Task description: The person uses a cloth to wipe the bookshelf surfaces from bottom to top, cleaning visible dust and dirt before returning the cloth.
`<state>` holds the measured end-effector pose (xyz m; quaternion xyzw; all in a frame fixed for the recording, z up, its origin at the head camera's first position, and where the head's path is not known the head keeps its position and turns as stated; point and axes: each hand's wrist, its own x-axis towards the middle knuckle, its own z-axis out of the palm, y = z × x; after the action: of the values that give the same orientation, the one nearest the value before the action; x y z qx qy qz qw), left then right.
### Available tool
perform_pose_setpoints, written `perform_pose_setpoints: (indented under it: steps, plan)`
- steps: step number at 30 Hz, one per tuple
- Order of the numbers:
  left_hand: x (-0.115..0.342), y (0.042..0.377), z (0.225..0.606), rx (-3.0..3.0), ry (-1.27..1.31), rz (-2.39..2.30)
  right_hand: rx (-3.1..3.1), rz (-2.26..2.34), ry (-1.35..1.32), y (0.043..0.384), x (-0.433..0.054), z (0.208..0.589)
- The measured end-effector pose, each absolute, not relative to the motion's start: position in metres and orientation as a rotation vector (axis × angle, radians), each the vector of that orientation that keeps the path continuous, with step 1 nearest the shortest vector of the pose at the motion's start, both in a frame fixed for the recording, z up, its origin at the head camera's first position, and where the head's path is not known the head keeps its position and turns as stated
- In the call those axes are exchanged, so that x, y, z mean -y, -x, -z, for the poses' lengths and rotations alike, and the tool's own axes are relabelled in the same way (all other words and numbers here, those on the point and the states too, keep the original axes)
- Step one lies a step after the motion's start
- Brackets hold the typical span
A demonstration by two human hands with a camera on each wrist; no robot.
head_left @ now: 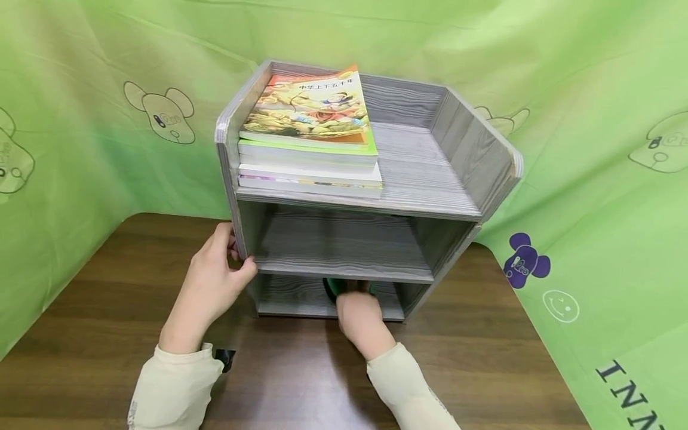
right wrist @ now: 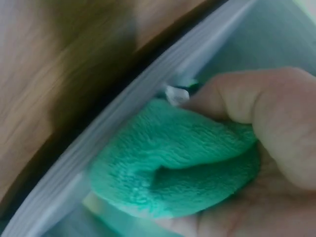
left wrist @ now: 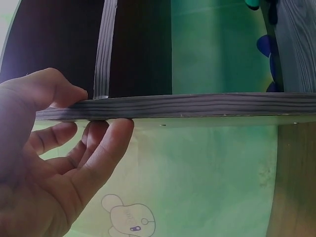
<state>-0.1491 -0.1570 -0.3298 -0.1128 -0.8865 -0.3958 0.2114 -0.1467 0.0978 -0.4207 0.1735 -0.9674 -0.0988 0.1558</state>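
A small grey wood-grain shelf unit (head_left: 344, 239) stands on the table in the head view. My left hand (head_left: 212, 272) holds the front edge of its left side panel (left wrist: 207, 105), thumb on the inner side and fingers on the outer side. Down at the bottom shelf (head_left: 295, 295), my right hand (head_left: 359, 316) reaches in and is partly hidden by the board above. The right wrist view shows a folded green cloth (right wrist: 138, 153) gripped between thumb and fingers, close to the shelf's front edge. That view is blurred.
Several books (head_left: 317, 113) lie stacked on the left of the unit's top. Green printed fabric (head_left: 107, 54) hangs behind and on both sides. The brown wooden table (head_left: 473, 370) spreads around the unit. Something small and black (head_left: 226, 358) shows by the left sleeve.
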Motion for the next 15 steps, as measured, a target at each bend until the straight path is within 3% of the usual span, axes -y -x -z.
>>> perform_pose_setpoints:
  steps: [6,15]
  plan:
    - [0.157,0.147,0.329,2.479,0.312,1.103,2.904,0.262,-0.453,0.132,-0.087,0.416]
    - [0.158,0.148,0.330,2.463,0.316,1.099,2.879,0.166,-0.469,0.153,-0.085,0.413]
